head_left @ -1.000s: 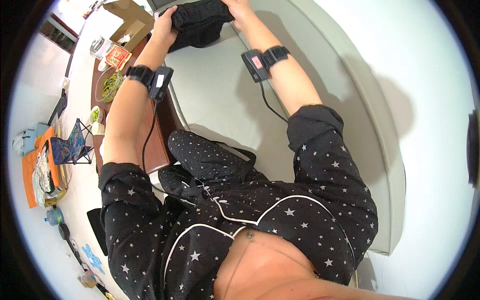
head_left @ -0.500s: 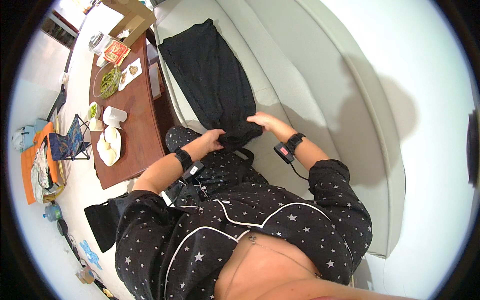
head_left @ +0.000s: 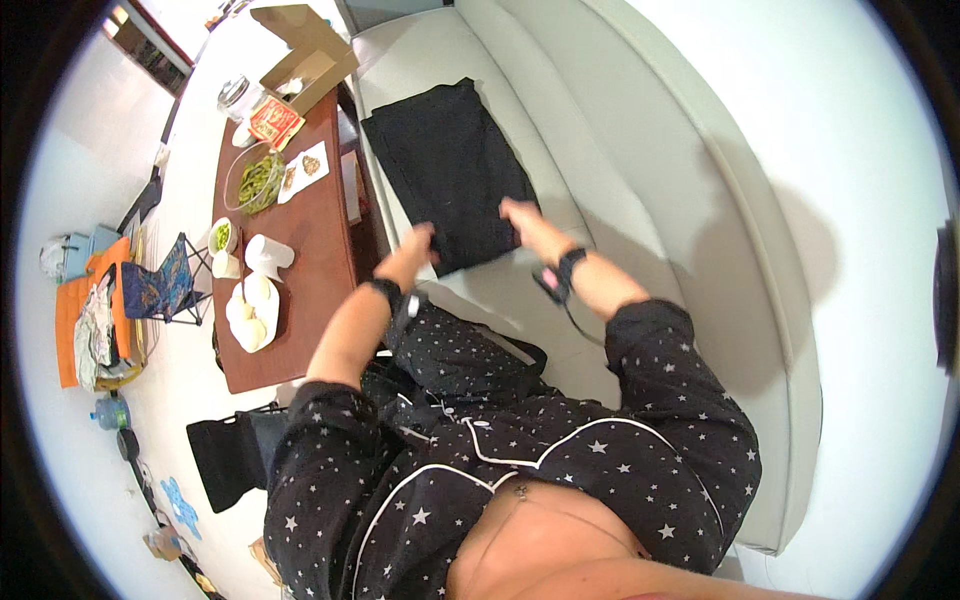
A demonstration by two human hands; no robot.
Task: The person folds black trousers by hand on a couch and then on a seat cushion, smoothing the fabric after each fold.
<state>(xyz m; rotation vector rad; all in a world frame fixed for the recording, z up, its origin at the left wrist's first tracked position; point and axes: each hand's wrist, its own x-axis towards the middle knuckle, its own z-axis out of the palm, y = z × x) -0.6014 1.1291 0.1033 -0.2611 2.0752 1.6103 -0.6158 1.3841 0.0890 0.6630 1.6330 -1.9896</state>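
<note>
A black piece of clothing (head_left: 455, 165) lies folded into a flat, roughly rectangular shape on the pale sofa seat (head_left: 405, 60). Its exact kind does not show. At its near left corner is my left hand (head_left: 412, 248), and my right hand (head_left: 522, 218) is by its near right edge. Motion smears the fingers of both hands, so I cannot tell whether they grip the cloth or only touch it. Each wrist wears a black strap with a small device attached.
Left of the sofa stands a brown wooden table (head_left: 315, 330). It bears a glass bowl of green pods (head_left: 260, 185), a white plate of pale food (head_left: 252, 315), a paper roll (head_left: 268, 256) and an open cardboard box (head_left: 315, 65). A patterned folding chair (head_left: 165, 285) stands beyond.
The clothing's near end was bunched between my hands; now it lies flat, its near edge straighter and farther from me. The cloth looks shorter. The whole view has shifted slightly.
</note>
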